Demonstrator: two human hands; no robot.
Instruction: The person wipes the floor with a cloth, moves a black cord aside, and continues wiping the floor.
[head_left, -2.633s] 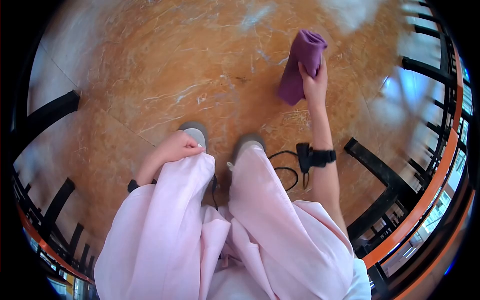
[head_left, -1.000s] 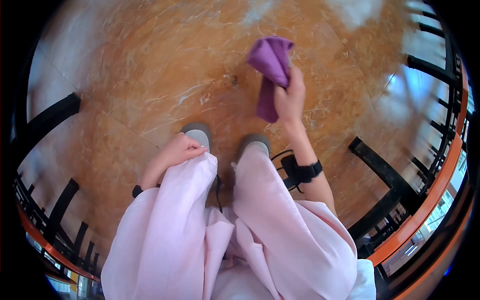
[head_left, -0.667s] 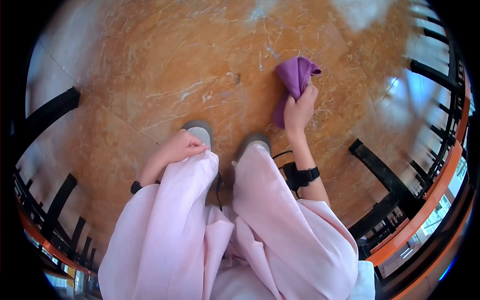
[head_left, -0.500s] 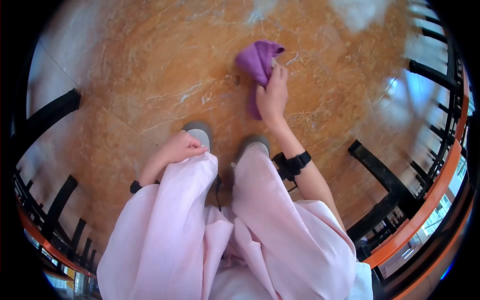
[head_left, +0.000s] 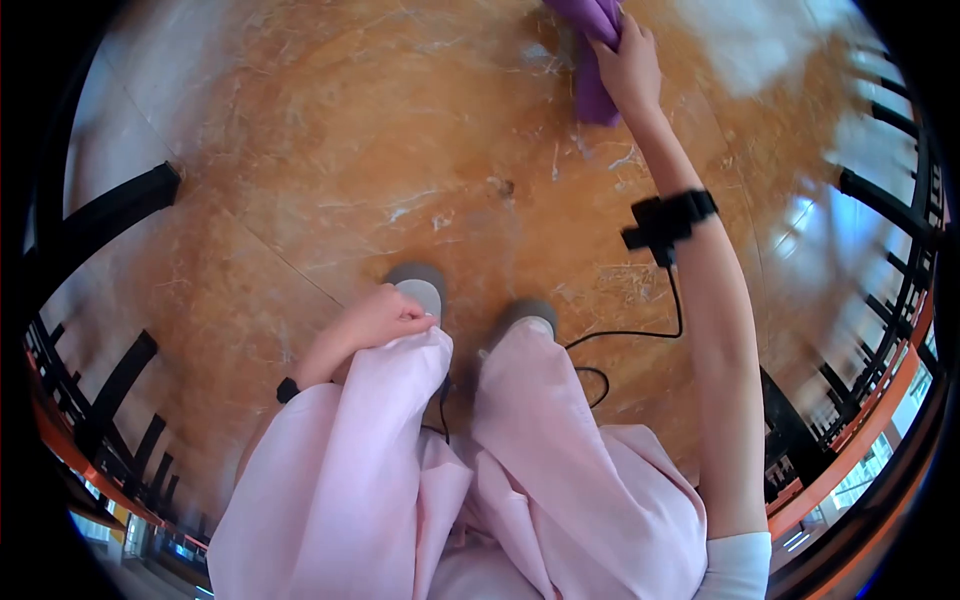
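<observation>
A purple cloth (head_left: 596, 98) lies bunched against the brown marbled floor (head_left: 400, 150), partly cut off by the top edge of the view. My right hand (head_left: 634, 72) grips it from the right side, with the arm stretched far forward. Near my left knee, my left hand (head_left: 388, 318) rests with its fingers curled into a loose fist, and I see nothing in it. Light pink trousers (head_left: 545, 420) cover both bent legs, and grey shoes (head_left: 415, 285) stand flat on the floor.
A black strap with a device (head_left: 668, 222) sits on my right forearm, its cable (head_left: 625, 333) hanging toward my legs. Black metal legs of furniture (head_left: 125, 200) stand on the left, with more black legs (head_left: 890, 208) and an orange rail (head_left: 870, 435) on the right.
My right hand has moved the purple cloth forward and to the right across the floor, and the arm has straightened. My left hand stays by the knee.
</observation>
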